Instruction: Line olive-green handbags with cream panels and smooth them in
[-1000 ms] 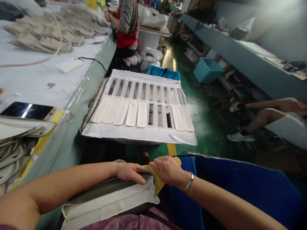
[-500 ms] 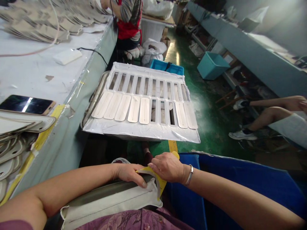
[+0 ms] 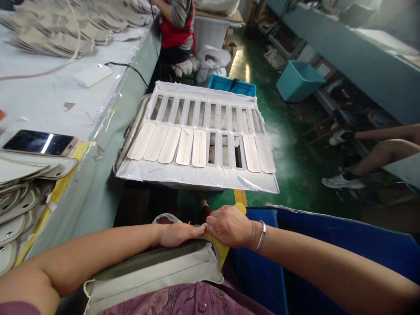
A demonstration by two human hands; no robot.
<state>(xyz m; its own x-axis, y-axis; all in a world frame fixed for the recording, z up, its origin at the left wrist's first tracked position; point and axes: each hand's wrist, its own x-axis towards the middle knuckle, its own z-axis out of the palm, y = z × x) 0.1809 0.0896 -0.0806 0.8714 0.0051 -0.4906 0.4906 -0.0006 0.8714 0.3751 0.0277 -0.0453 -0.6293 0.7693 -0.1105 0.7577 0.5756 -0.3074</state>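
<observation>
In my lap lies a long off-white, fabric-like piece [image 3: 154,278] with a dark line along it and a dark greenish inner side behind. At its right end a bent, flat yellow piece [image 3: 222,254] with a pale edge curves around the corner. My right hand [image 3: 231,225] is closed around this yellow piece; a rounded yellow end shows above the knuckles. My left hand [image 3: 179,234] is closed over the far edge, its thumb pressed against the right hand's fingertips where the yellow piece ends. The left fingers are mostly hidden underneath.
Ahead stands a white slotted board [image 3: 197,173] carrying several pale oval-ended strips [image 3: 199,148]. At left, a table [image 3: 95,98] holds a phone [image 3: 39,142] and stacked pale pieces [image 3: 19,210]. A blue bin [image 3: 262,258] is at my right. Two other people sit farther off.
My left thumb has moved off the off-white piece and up to the right hand's fingertips, covering the yellow piece's left tip. The view has shifted slightly.
</observation>
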